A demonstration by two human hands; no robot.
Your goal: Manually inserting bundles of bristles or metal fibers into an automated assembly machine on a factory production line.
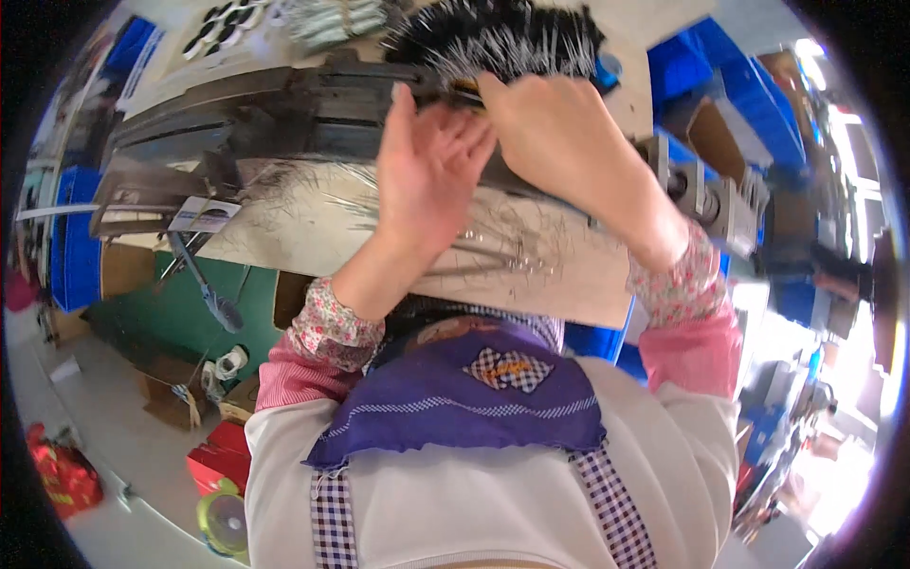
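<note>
Across the table lies a long dark metal fixture (341, 109), and both my hands are at its right part. My left hand (431, 175) is open, palm showing, with the thumb apart and the fingers slightly bent. My right hand (550, 119) is closed, its back toward me. Whatever it pinches is hidden behind the knuckles, near a small yellowish spot on the fixture. Just beyond my hands sits a heap of black strands with silvery thin tips (502, 43). On the near side, several thin metal rods (498, 248) lie on the wooden table (578, 289).
Bundled pale strips (336, 21) and black-and-white oval pieces (227, 24) lie at the far left. Dark wire-like scraps are strewn over the tabletop. A metal device (716, 209) stands at the right, by blue bins (687, 66). A tag (204, 214) hangs at the fixture's left end.
</note>
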